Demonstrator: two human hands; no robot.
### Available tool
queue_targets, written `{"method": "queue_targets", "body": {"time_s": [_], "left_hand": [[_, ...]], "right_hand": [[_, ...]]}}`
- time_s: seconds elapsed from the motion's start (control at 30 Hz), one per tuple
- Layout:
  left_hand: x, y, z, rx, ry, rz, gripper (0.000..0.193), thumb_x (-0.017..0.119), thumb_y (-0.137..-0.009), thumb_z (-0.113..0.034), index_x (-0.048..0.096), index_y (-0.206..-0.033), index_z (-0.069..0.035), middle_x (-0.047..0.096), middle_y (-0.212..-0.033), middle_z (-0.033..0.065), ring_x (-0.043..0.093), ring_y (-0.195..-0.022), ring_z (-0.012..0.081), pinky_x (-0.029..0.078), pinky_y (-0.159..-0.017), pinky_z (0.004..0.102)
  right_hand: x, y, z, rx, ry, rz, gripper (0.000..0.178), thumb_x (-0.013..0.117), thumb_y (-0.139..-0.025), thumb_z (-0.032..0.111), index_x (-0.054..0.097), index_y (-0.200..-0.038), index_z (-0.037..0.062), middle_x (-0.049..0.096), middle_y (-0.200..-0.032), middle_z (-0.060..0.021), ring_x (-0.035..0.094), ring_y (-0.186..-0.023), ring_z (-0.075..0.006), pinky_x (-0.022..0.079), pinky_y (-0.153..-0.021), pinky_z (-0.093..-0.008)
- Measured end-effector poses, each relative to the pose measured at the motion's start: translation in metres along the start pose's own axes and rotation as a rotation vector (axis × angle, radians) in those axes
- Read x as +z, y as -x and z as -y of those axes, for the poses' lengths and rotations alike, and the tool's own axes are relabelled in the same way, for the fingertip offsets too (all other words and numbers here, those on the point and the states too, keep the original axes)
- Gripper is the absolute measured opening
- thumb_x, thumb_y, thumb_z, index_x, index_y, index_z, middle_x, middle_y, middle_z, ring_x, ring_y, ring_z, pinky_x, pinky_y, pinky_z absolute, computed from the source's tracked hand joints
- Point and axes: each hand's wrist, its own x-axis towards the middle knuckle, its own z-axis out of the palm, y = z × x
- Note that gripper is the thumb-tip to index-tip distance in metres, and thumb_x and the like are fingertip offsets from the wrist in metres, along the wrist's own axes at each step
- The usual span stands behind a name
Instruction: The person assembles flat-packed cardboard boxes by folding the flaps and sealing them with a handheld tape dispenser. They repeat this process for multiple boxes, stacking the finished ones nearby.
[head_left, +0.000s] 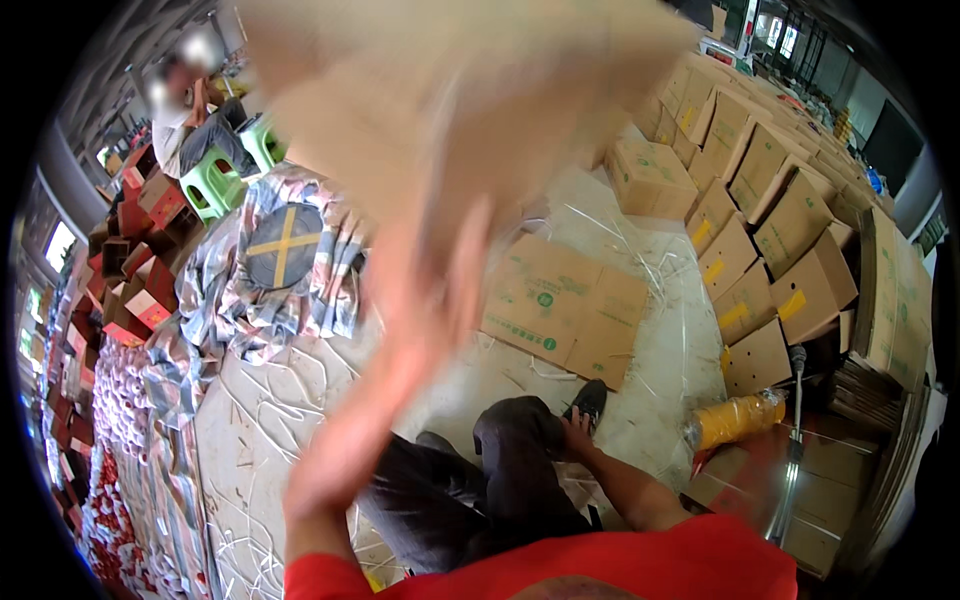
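Observation:
A large brown piece of cardboard [480, 110], smeared by motion, fills the upper middle of the head view. My left hand [425, 285] is raised at its lower edge and appears to grip it, though the fingers are blurred. Whether this cardboard is a flat sheet or a folded box I cannot make out. Low down, my right hand [575, 437] rests by my lower leg, close to my dark shoe [588, 400], its visible fingers stretched out and holding nothing. On the floor ahead lies a flattened cardboard box [560, 305] with green print.
Stacked cartons [770, 220] line the right side. Nearer are a yellow tape roll [735, 418] and a metal pole [790, 460]. White straps [270, 400] litter the floor. At left are a cloth-wrapped round object [283, 247], red boxes [150, 290], green stools [212, 185] and a seated person.

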Motion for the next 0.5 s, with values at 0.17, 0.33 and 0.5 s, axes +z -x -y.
{"method": "queue_targets", "body": {"time_s": [0.17,0.33,0.5], "left_hand": [[0.038,-0.174,0.023,0.086,0.227,-0.138,0.074,0.069,-0.097,-0.022,0.033,-0.16,-0.003,0.059,-0.141,0.0262,0.055,-0.131,0.0426,0.045,-0.109,0.0518],[0.058,-0.042,-0.039,0.256,0.324,0.121,0.083,0.074,-0.085,-0.008,0.037,-0.159,-0.004,0.063,-0.128,0.0231,0.06,-0.113,0.0442,0.049,-0.098,0.0507],[0.004,0.106,-0.043,-0.065,0.415,0.445,0.069,0.073,-0.083,-0.001,0.05,-0.148,-0.004,0.064,-0.119,0.021,0.062,-0.108,0.0437,0.052,-0.093,0.0492]], "right_hand": [[-0.028,-0.021,0.036,-0.118,-0.061,0.072,0.109,0.081,-0.075,0.056,0.032,-0.162,0.014,0.025,-0.166,-0.0245,0.002,-0.153,-0.0603,0.006,-0.121,-0.0743],[-0.014,0.007,-0.008,-0.076,-0.146,0.009,0.115,0.079,-0.071,0.067,0.029,-0.165,0.022,0.034,-0.163,-0.0193,0.0,-0.153,-0.0607,0.002,-0.119,-0.0773],[-0.007,-0.012,0.0,-0.132,-0.153,-0.046,0.114,0.081,-0.071,0.066,0.032,-0.163,0.0181,0.035,-0.162,-0.0193,0.0,-0.154,-0.0595,0.002,-0.121,-0.0742]]}}
